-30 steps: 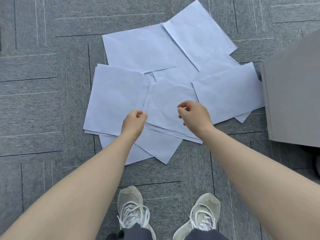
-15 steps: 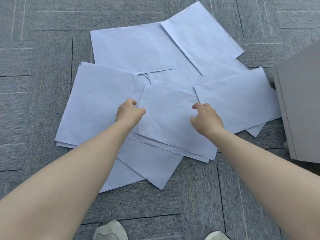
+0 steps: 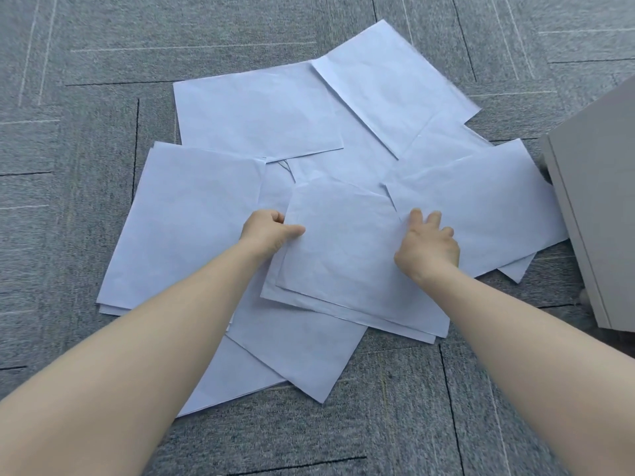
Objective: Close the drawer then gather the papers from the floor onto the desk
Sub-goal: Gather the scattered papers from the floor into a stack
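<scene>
Several pale blue-white paper sheets (image 3: 254,111) lie overlapping on the grey carpet floor (image 3: 68,132). One centre sheet (image 3: 343,249) lies on top of the pile. My left hand (image 3: 269,231) pinches that sheet's left edge, thumb on top and fingers curled beside it. My right hand (image 3: 427,245) rests at the sheet's right edge, where it meets the right-hand sheet (image 3: 481,201), with its fingers stretched forward on the paper. The desk is out of view.
A grey cabinet (image 3: 604,201) stands at the right edge, its near corner touching the right-hand papers. Carpet tiles surround the pile on the left, far side and near side.
I have leaned in closer, so the papers fill more of the view and my shoes have dropped out. Both hands came down onto the centre sheet's edges; the right hand's fingers have straightened.
</scene>
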`<action>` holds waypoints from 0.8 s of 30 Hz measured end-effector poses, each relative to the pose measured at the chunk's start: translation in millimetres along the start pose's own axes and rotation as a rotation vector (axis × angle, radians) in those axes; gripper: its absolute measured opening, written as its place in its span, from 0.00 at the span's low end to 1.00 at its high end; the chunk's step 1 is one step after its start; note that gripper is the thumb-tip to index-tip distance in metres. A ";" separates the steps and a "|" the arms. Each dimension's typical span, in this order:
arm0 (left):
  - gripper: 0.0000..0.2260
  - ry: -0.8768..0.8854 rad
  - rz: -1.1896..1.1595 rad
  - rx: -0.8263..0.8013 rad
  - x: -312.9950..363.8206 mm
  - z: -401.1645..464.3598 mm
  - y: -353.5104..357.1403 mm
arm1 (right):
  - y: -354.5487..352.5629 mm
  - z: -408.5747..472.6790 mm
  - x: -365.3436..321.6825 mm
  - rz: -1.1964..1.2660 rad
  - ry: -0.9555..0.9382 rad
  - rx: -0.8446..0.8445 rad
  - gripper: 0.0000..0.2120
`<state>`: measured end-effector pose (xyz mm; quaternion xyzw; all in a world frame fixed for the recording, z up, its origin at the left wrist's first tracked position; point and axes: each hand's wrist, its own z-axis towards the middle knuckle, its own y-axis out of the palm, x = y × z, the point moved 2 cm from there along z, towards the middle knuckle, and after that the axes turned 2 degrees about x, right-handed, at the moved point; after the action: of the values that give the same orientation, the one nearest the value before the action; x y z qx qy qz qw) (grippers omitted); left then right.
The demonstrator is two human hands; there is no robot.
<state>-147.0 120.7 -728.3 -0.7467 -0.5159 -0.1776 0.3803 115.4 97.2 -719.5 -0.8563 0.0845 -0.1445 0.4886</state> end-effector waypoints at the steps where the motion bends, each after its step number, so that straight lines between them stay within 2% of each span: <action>1: 0.05 0.007 -0.038 -0.040 -0.4 -2.2 2.1 | 0.4 0.7 0.3 -0.018 -0.005 0.015 0.32; 5: 0.08 0.026 -0.083 -0.106 -1.9 -10.8 8.1 | 1.1 3.8 6.5 -0.046 -0.038 0.085 0.30; 10: 0.06 0.010 -0.166 -0.065 -10.5 -13.3 3.4 | -15.0 5.3 12.1 0.012 -0.103 0.166 0.25; 14: 0.06 -0.006 -0.257 -0.020 -19.4 -17.6 -3.3 | -31.7 -6.5 -8.2 0.126 -0.168 0.197 0.16; 17: 0.13 -0.027 -0.325 -0.009 -25.7 -21.2 -6.2 | -39.9 -23.5 -39.4 0.278 -0.222 0.157 0.12; 21: 0.08 -0.038 -0.388 -0.046 -27.1 -27.6 -5.4 | -43.0 -42.4 -81.3 0.496 -0.286 0.044 0.11; 24: 0.11 -0.051 -0.456 -0.110 -25.2 -34.3 -4.2 | -40.9 -51.8 -106.1 0.668 -0.302 -0.057 0.13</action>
<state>-156.6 79.7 -721.0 -0.6348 -0.6702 -0.2679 0.2760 -1.7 106.3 -676.9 -0.8063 0.2903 0.1534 0.4919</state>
